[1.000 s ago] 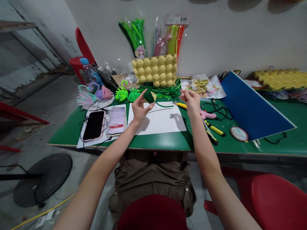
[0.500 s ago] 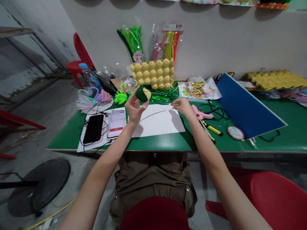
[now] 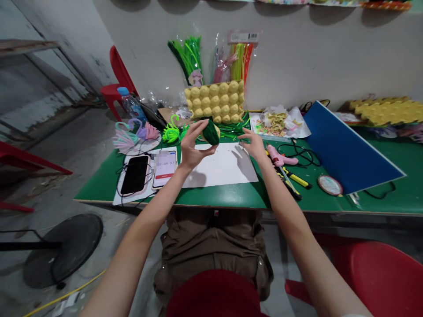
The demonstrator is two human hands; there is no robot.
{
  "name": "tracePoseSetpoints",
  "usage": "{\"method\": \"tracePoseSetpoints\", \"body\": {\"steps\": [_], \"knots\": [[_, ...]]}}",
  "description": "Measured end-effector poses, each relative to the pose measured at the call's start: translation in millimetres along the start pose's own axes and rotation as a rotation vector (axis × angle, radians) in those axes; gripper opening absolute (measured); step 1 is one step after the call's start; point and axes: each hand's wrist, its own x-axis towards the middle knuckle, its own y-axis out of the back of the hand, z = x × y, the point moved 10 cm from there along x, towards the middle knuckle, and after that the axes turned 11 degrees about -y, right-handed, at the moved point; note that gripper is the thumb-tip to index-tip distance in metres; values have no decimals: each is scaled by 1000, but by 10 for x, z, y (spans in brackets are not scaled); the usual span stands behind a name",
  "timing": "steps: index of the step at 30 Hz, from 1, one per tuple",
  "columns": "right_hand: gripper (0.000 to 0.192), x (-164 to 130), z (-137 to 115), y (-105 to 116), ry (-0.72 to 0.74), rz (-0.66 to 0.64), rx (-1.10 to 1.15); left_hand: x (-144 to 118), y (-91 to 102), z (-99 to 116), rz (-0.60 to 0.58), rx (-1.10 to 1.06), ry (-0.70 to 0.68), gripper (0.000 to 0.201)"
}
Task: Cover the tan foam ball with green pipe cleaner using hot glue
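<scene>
The green table [image 3: 231, 196] carries everything in front of me. At its back, against the wall, stands a yellow egg tray [image 3: 215, 102], and its cups look empty. Behind it stand clear bags of pipe cleaners [image 3: 243, 55], green in one bag, pink, yellow-green and orange in the others. A blue board [image 3: 343, 149] lies tilted on the right side of the table. A white paper sheet [image 3: 221, 167] lies flat under my hands, and two phones [image 3: 148, 171] lie just left of it.

My left hand [image 3: 193, 147] is raised above the paper and its fingers are closed around a small ball [image 3: 210, 132]. The ball is wrapped in dark green pipe cleaner, and a yellow part shows at its right side. My right hand [image 3: 254, 144] is near the ball, with fingers pinched together; I cannot tell whether they hold something. A pink glue gun [image 3: 277, 156] lies just right of this hand.
</scene>
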Motion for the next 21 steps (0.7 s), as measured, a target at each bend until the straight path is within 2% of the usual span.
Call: {"method": "tracePoseSetpoints", "body": {"steps": [1, 2, 4, 6, 9, 12, 15, 21], "knots": [[10, -35, -47, -14, 4, -19, 64, -9, -34, 25, -33, 14, -15, 74], [20, -75, -87, -51, -8, -63, 150, -21, -68, 48, -67, 27, -30, 72], [44, -178, -187, -211, -45, -236, 341, -58, -139, 86, -136, 52, -57, 65], [60, -307, -331, -383, -50, -417, 473, -108, -216, 110, -203, 59, -79, 58], [68, -449, -491, -542, -13, -551, 501, -193, -329, 153, -294, 35, -127, 51], [68, -497, -509, -622, -11, -575, 479, -256, -389, 227, -332, 7, -209, 52], [64, -498, -470, -629, -18, -546, 476, -286, -413, 261, -332, 8, -253, 58], [67, -482, -398, -587, -8, -463, 456, -300, -481, 155, -336, -34, -181, 65]]}}
